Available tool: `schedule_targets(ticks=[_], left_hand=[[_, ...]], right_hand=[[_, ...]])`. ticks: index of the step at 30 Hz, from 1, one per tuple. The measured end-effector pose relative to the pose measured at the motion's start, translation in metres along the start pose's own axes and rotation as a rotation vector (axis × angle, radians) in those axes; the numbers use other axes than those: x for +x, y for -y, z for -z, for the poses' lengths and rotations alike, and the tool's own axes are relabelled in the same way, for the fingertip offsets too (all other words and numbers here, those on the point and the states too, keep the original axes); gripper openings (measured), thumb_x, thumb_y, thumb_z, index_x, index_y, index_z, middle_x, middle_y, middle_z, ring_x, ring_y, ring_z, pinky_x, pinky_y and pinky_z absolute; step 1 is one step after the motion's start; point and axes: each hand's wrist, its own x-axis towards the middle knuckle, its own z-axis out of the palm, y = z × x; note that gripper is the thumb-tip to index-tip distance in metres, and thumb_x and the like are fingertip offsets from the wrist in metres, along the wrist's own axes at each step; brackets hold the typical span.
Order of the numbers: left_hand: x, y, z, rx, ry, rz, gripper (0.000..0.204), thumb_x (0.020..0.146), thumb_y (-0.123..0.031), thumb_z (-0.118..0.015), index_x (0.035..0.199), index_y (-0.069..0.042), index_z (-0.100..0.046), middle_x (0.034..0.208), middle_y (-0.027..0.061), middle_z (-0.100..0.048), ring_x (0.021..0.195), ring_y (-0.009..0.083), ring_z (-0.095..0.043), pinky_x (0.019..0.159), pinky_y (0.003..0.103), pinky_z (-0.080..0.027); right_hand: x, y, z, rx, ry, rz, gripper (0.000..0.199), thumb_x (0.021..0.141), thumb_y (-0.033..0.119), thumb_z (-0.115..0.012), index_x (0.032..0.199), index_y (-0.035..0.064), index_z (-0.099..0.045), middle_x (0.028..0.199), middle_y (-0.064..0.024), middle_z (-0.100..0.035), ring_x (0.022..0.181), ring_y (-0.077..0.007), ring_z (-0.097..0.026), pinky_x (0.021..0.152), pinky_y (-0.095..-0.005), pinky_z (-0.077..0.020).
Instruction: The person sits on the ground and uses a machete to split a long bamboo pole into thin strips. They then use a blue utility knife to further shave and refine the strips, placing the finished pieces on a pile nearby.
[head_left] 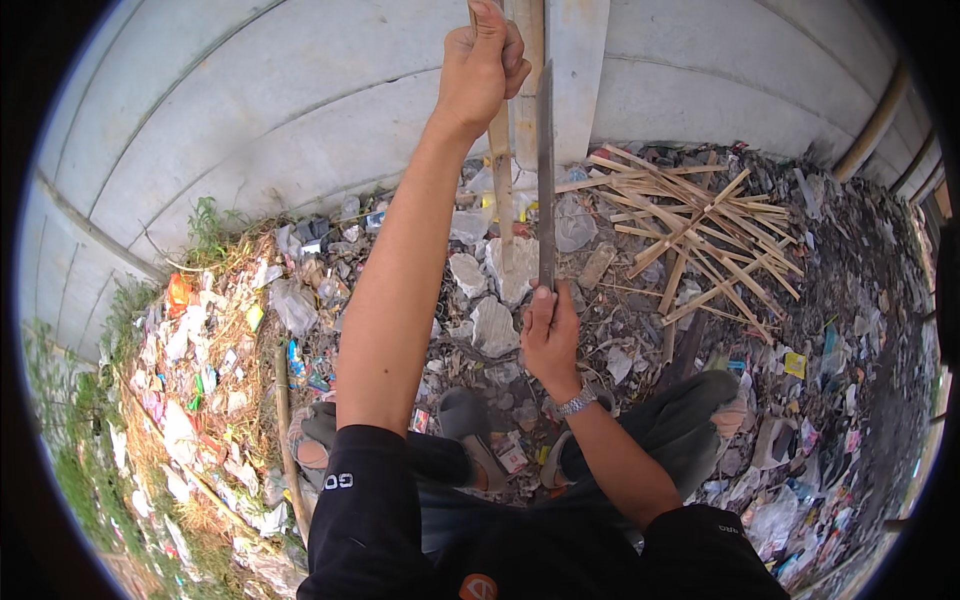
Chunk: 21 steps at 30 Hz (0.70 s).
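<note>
My left hand [482,72], raised high in front of me, is closed round the upper part of a bamboo strip [501,165]. The strip stands nearly upright, its lower end at a pale stone [513,272]; whether it touches the stone I cannot tell. Lower down and to the right, my right hand [551,338] grips a machete [546,180] by its lower end, thumb along it. Its long dark blade points up, just right of the strip, with a narrow gap between them. The handle is mostly hidden in my fingers.
A loose criss-cross pile of split strips [700,215] lies to the right. Other stones [494,328] sit between my feet and the concrete wall [690,85] ahead. Litter covers the ground. A pole [289,440] lies left of my legs, near grass and plants.
</note>
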Motion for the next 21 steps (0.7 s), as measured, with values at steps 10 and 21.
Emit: schedule_targets(ticks=[10,21], left_hand=[[-0.022,-0.021,0.040,0.163,-0.480,-0.145,0.076,0.091,-0.082,-0.038,0.062,-0.011,-0.033,0.056,-0.0026,-0.031,0.045,0.0107,-0.030,0.042,0.029,-0.021],[-0.008,-0.007,0.005,0.552,-0.933,-0.279,0.069,0.106,-0.052,-0.046,0.061,0.001,-0.050,0.053,0.0073,-0.041,0.055,0.0185,-0.037,0.053,0.041,-0.032]], right_hand=[[-0.004,-0.054,0.022,0.152,0.022,-0.531,0.026,0.102,0.026,-0.061,0.100,0.0017,-0.054,0.063,-0.0034,-0.054,0.042,-0.0128,-0.053,0.038,-0.0306,-0.0429],[0.025,0.138,0.040,0.470,-0.093,0.051,0.038,0.107,0.031,-0.051,0.131,0.0012,-0.047,0.072,-0.0037,-0.051,0.045,-0.0076,-0.048,0.041,-0.0258,-0.0443]])
